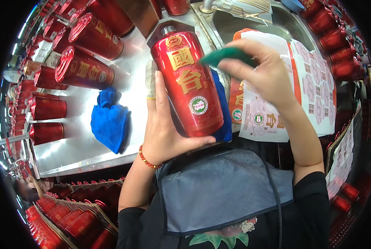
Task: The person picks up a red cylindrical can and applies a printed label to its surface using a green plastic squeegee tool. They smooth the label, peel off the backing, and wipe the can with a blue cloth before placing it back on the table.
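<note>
A red bottle (191, 83) with gold characters, a round green-and-white sticker and a bare threaded neck leans back in front of me, its base toward me. My left hand (164, 120) supports it, fingers along its left side and thumb by the base; one finger wears a pale cloth sleeve (151, 81). In my right hand (262, 68), slightly blurred, is a flat green plastic scraper (227, 57), its tip close to the bottle's right edge; I cannot tell whether it touches. Part of a blue cloth (223, 108) shows beside the bottle.
A crumpled blue cloth (109, 120) lies on the metal table (77, 153). Several red bottles (83, 68) stand at left. To the right, printed sticker sheets (314, 87) lie before a metal sink (235, 23). More red bottles (333, 39) line the far right; trays of them (75, 220) are at lower left.
</note>
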Demonstrator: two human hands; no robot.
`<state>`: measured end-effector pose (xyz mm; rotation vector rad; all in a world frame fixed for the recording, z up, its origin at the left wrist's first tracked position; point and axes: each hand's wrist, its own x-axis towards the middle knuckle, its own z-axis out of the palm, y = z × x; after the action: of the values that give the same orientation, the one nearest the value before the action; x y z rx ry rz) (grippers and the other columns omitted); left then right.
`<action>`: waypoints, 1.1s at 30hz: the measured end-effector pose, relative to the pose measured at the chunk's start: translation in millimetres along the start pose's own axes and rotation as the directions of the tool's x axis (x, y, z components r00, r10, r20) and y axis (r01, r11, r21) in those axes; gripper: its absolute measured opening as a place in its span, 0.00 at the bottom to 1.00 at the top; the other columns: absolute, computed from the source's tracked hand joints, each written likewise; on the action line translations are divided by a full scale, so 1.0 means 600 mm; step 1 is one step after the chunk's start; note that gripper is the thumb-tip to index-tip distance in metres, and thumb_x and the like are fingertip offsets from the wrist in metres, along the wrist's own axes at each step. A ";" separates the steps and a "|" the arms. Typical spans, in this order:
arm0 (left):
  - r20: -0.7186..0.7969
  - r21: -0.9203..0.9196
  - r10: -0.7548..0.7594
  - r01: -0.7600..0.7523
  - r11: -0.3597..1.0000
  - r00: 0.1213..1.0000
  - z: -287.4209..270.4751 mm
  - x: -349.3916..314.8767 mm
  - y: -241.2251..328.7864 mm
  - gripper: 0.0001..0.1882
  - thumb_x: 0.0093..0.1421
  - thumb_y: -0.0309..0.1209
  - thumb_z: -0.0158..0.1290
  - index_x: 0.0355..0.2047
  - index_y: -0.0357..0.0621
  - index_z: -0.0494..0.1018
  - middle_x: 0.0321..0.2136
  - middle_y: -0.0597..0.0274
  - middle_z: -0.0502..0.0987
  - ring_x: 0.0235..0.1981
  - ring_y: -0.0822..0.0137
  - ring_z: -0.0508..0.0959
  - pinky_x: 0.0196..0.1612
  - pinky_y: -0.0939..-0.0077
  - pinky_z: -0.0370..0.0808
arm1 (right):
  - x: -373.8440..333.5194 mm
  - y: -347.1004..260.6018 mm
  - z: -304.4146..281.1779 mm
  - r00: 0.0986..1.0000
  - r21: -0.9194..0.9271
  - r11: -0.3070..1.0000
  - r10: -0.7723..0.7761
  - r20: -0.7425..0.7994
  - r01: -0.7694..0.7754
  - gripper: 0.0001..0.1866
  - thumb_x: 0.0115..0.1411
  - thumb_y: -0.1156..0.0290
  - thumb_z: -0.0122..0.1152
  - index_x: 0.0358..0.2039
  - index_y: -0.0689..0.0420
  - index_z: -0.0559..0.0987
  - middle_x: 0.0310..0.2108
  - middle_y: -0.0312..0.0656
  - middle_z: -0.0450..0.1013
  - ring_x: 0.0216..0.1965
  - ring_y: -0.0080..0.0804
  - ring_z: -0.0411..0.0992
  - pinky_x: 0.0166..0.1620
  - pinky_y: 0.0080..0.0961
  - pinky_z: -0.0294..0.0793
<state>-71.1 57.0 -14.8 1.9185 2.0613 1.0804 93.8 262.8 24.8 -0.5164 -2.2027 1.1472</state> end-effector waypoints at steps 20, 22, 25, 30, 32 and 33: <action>-0.189 -0.075 -0.134 0.122 0.990 0.973 0.027 0.005 0.025 0.71 0.40 0.37 0.79 0.75 0.33 0.43 0.66 0.35 0.64 0.64 0.41 0.69 0.63 0.55 0.72 | -0.041 -0.088 0.020 0.763 -0.531 0.563 -0.568 0.308 0.634 0.20 0.40 0.70 0.64 0.38 0.57 0.86 0.30 0.35 0.71 0.30 0.34 0.70 0.33 0.30 0.69; -0.209 -0.090 -0.107 0.090 0.992 0.972 0.030 0.004 0.021 0.69 0.42 0.38 0.78 0.74 0.29 0.44 0.62 0.33 0.66 0.58 0.40 0.73 0.59 0.55 0.74 | -0.045 -0.094 0.023 0.763 -0.517 0.569 -0.555 0.332 0.639 0.20 0.40 0.71 0.64 0.38 0.58 0.86 0.30 0.34 0.71 0.30 0.33 0.69 0.32 0.29 0.68; -0.263 -0.112 -0.104 0.077 0.991 0.959 0.044 -0.004 0.016 0.67 0.43 0.40 0.77 0.73 0.25 0.45 0.60 0.31 0.67 0.55 0.39 0.74 0.57 0.56 0.75 | -0.041 -0.098 0.019 0.764 -0.528 0.559 -0.538 0.356 0.640 0.20 0.40 0.72 0.65 0.38 0.58 0.86 0.30 0.34 0.71 0.30 0.33 0.69 0.32 0.28 0.68; -0.201 -0.194 -0.203 0.165 0.967 0.958 0.055 -0.017 0.010 0.68 0.43 0.38 0.77 0.74 0.30 0.43 0.63 0.36 0.66 0.59 0.42 0.72 0.60 0.57 0.72 | -0.042 -0.109 0.016 0.785 -0.557 0.558 -0.494 0.373 0.616 0.21 0.40 0.72 0.66 0.39 0.57 0.87 0.29 0.34 0.71 0.29 0.34 0.68 0.31 0.28 0.68; -0.213 -0.192 -0.217 0.177 0.965 0.953 0.049 -0.012 0.019 0.67 0.43 0.35 0.77 0.75 0.33 0.45 0.63 0.39 0.67 0.59 0.42 0.72 0.61 0.57 0.72 | -0.046 -0.110 0.023 0.767 -0.531 0.556 -0.512 0.386 0.639 0.22 0.39 0.72 0.66 0.39 0.58 0.86 0.28 0.34 0.70 0.29 0.33 0.67 0.30 0.28 0.67; -0.214 -0.167 -0.217 0.183 0.969 0.952 0.048 -0.010 0.024 0.66 0.43 0.35 0.77 0.75 0.33 0.46 0.63 0.39 0.67 0.58 0.42 0.72 0.61 0.57 0.73 | -0.049 -0.110 0.030 0.743 -0.497 0.555 -0.533 0.404 0.668 0.22 0.38 0.73 0.66 0.39 0.58 0.86 0.28 0.34 0.70 0.28 0.33 0.67 0.30 0.28 0.67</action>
<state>-42.9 62.3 -29.9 1.5400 2.1657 1.4166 99.8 198.5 62.2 0.1687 -2.6097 0.0736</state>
